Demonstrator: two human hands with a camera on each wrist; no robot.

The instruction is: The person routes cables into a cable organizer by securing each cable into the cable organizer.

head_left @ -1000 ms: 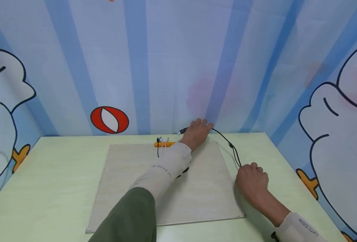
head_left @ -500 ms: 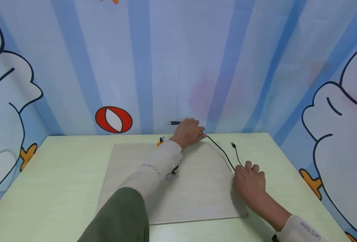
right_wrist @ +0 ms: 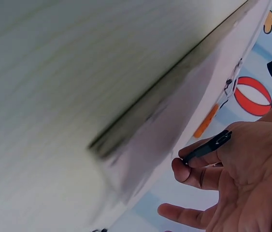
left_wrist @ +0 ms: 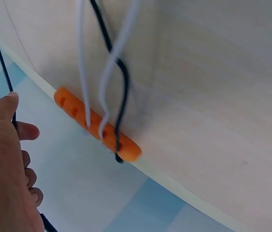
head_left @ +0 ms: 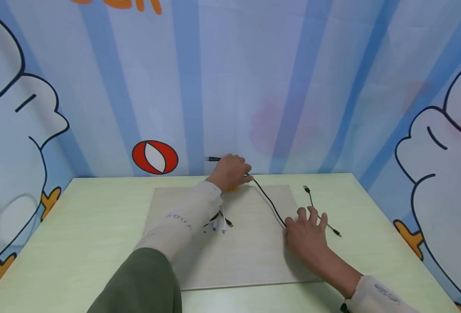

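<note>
In the head view my left hand (head_left: 230, 171), at the back edge of the table, pinches a black cable (head_left: 269, 201). The cable's metal-tipped plug (head_left: 213, 159) sticks out left of the fingers, and its other side slopes down to my right hand (head_left: 306, 234). That hand holds a black piece (right_wrist: 207, 148) between thumb and fingers, above the board's right edge. A second thin black length with a USB plug (head_left: 306, 189) shows behind the right fingers. An orange slotted cable holder (left_wrist: 97, 124) carries white cables (left_wrist: 81, 63) and a black cord (left_wrist: 124, 79).
A pale flat board (head_left: 253, 265) lies on the light table (head_left: 97, 226). Below the left wrist, several cable ends (head_left: 223, 226) lie on the board. A blue striped curtain (head_left: 230, 87) rises behind the table.
My left hand has moved left in the view, carrying the plug. My right hand has shifted slightly left and its fingers have spread. A USB plug and another cable end have come into sight beside it.
</note>
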